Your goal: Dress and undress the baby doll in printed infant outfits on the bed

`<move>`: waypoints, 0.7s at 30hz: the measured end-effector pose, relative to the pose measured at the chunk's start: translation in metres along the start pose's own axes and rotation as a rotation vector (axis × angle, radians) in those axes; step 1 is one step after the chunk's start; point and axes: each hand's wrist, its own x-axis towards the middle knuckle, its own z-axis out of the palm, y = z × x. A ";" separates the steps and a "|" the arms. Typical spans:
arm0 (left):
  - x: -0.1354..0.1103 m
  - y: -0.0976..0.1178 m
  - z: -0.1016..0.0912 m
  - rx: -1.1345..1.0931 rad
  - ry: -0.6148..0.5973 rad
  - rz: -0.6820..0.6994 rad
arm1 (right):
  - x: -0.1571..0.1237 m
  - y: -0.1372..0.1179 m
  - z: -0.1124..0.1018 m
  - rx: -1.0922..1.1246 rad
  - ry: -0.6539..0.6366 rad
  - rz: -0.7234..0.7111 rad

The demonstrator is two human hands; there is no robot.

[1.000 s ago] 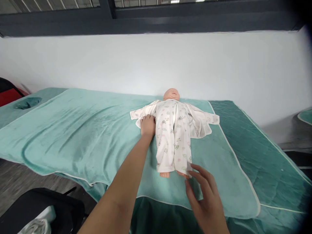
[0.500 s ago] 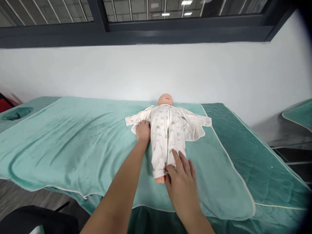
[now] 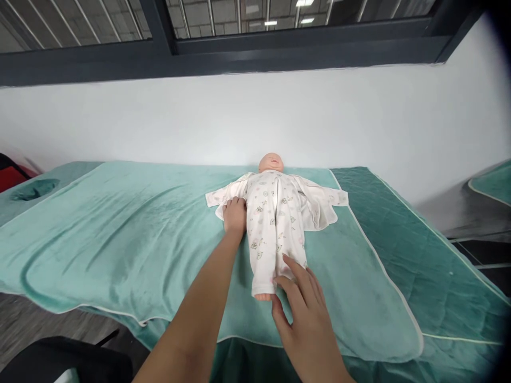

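Observation:
A baby doll (image 3: 271, 161) lies on its back with its head toward the wall, in white printed trousers (image 3: 263, 234). A white printed shirt (image 3: 319, 205) is spread out under it, sleeves stretched to both sides. My left hand (image 3: 235, 214) rests against the doll's side on the left, over the shirt, with its fingers lying flat; the thumb is hidden. Around the lower trouser leg on the right is my right hand (image 3: 305, 308), thumb and fingers apart, fingertips at the cloth near the hem. Toes peek out below the left hem.
The doll lies on a light green blanket (image 3: 120, 229) over a darker green bed cover (image 3: 431, 260). A white wall (image 3: 199, 122) and a dark window frame (image 3: 279, 53) stand behind. At lower left is a black object (image 3: 67, 359). A face hole (image 3: 35, 190) shows at the bed's left end.
My right hand has drawn slightly back toward me, its thumb spreading away from the trouser leg. The left hem sits a little lower over the toes. My left hand stays in place.

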 end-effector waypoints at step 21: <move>0.001 -0.001 0.001 0.025 0.017 0.010 | 0.056 0.102 0.000 0.162 0.159 0.103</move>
